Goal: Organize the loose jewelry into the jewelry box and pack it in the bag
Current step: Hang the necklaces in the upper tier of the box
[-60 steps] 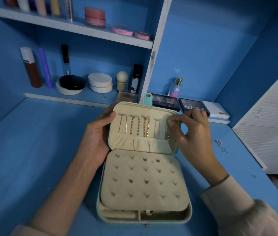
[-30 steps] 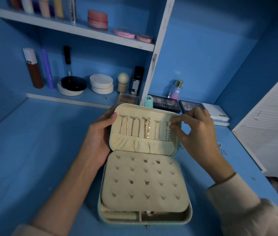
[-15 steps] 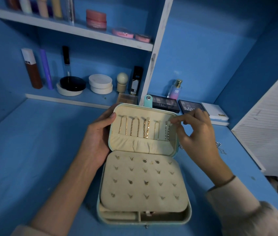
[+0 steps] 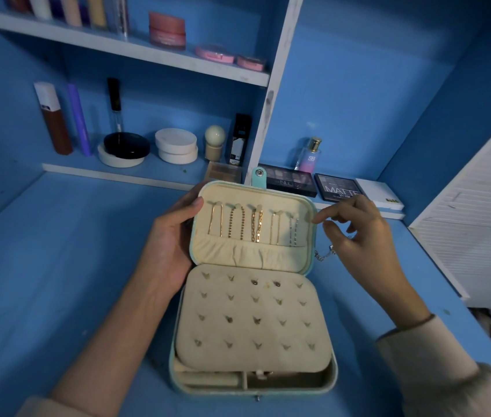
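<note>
blue painted desk bore the open teal jewelry box, its lid upright before blue shelves of cosmetics. left hand gripped the lid's left edge; right hand hovered at its right rim, fingers loose and spread.

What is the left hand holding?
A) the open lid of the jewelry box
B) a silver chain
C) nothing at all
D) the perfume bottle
A: the left hand grips the left edge of the jewelry box lid, with the thumb on its cream lining near the hanging chains.
</note>
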{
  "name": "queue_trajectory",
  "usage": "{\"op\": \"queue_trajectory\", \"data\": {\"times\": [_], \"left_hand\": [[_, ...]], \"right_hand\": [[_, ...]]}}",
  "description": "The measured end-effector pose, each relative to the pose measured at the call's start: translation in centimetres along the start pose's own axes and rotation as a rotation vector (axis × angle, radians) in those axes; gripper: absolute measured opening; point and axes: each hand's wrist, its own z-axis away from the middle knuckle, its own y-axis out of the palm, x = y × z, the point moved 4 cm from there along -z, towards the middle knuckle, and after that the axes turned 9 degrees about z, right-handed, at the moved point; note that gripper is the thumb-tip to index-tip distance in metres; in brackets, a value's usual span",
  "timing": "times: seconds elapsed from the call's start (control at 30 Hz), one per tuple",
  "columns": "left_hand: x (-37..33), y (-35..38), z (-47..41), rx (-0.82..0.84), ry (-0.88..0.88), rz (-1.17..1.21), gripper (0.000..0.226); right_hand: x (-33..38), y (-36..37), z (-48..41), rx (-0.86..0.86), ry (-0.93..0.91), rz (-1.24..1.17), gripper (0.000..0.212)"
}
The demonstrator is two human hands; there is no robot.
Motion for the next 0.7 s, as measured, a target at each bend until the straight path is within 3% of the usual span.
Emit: {"op": "queue_trajectory", "data": {"times": [0.2,0.33,0.7], "left_hand": [[0.0,0.0,0.0,0.002,-0.001,-0.002,0.029],[0.0,0.1,0.1,0.004,0.005,-0.015,0.032],[-0.1,-0.1,-0.2,-0.027,0.022,-0.015,0.028]], "right_hand": [[0.8,0.6,1.1,0.032,-0.252,0.103,0.022],[0.9,1.0,1.4,0.049,-0.292,0.161,0.022],[-2.5,-0.5,0.4,0.041,0.079,-0.007,0.030]]}}
